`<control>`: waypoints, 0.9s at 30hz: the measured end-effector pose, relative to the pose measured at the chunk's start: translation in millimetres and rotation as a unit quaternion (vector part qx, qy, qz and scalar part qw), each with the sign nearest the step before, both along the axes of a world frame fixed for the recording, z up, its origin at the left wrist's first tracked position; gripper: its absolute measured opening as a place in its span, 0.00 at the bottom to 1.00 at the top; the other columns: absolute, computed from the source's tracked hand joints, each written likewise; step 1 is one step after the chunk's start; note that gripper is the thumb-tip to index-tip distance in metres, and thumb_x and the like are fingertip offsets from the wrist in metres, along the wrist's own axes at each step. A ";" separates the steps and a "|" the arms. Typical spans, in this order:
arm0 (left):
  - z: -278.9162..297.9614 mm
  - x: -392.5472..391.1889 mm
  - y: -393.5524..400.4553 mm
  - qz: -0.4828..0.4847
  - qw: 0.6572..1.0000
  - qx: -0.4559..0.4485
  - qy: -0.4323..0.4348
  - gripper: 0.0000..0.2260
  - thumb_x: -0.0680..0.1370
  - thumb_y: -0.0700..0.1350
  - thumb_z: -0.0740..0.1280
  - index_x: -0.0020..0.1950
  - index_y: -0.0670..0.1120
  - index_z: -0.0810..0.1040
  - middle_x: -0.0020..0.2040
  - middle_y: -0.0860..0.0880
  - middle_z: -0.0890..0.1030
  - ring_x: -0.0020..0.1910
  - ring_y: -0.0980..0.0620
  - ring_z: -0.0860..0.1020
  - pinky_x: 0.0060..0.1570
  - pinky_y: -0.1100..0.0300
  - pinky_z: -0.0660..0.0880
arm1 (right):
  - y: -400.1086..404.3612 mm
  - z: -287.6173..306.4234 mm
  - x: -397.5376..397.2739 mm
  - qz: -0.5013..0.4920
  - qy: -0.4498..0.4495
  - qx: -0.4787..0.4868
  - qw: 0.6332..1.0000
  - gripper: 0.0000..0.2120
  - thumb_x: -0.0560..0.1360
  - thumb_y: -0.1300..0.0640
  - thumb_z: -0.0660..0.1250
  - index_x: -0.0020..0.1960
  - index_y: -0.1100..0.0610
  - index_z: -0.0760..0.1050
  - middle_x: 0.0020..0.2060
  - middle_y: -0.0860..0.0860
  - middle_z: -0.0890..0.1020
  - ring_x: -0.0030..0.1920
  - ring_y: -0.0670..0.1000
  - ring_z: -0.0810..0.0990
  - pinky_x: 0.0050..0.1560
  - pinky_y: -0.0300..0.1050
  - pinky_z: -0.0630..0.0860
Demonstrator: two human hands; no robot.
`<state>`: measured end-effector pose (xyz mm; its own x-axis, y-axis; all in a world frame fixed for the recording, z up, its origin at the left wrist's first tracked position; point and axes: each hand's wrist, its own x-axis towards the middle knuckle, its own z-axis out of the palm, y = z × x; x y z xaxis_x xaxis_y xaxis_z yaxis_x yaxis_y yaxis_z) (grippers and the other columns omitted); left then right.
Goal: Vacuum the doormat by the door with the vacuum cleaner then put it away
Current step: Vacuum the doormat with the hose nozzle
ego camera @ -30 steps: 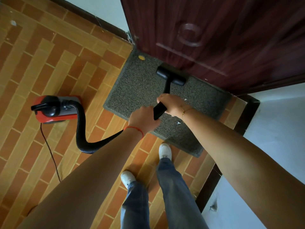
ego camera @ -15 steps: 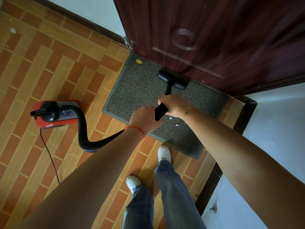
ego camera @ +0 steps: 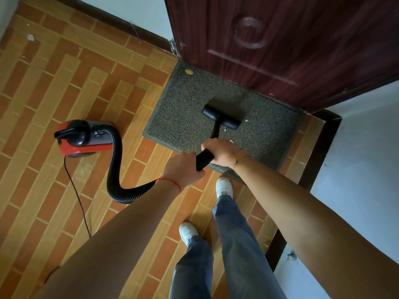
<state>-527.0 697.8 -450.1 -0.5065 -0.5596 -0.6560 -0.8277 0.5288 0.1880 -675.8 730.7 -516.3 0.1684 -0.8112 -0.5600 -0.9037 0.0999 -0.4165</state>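
Pulling the nozzle back across the doormat

The nozzle (ego camera: 220, 117) is now sitting mid-doormat (ego camera: 185, 108), having come away from the door (ego camera: 280, 39) since a second ago. I am gripping the black hose (ego camera: 204, 158) with both hands: my right hand (ego camera: 222, 153) curling round it ahead, my left hand (ego camera: 183, 169) clutching it behind. The red vacuum cleaner (ego camera: 84, 137) is resting on the tiled floor (ego camera: 64, 83), left of the mat.

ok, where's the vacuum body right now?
In the head view, the red vacuum body sits on the tiled floor, left of the doormat, its hose running to both hands.
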 end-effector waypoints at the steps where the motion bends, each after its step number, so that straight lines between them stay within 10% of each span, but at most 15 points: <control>1: -0.3 10.3 5.4 -0.005 1.000 0.000 -0.002 0.10 0.74 0.52 0.65 0.48 0.47 0.73 0.35 0.50 0.72 0.31 0.50 0.73 0.28 0.60 0.68 | 6.1 -1.3 10.4 -0.004 -0.003 -0.001 1.000 0.04 0.75 0.56 0.63 0.45 0.56 0.72 0.44 0.53 0.80 0.44 0.56 0.81 0.38 0.44 0.67; 27: 15.5 173.3 82.8 -0.061 0.998 -0.019 -0.024 0.12 0.74 0.53 0.64 0.53 0.48 0.74 0.36 0.51 0.74 0.32 0.52 0.74 0.28 0.61 0.69 | 95.8 9.2 178.9 -0.040 -0.012 -0.011 0.999 0.06 0.76 0.58 0.62 0.43 0.55 0.66 0.41 0.52 0.76 0.34 0.50 0.73 0.26 0.38 0.58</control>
<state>-353.7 780.6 -434.6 -0.5408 -0.5206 -0.6607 -0.7638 0.6329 0.1265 -496.9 826.5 -507.1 0.1158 -0.8346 -0.5385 -0.8824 0.1625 -0.4416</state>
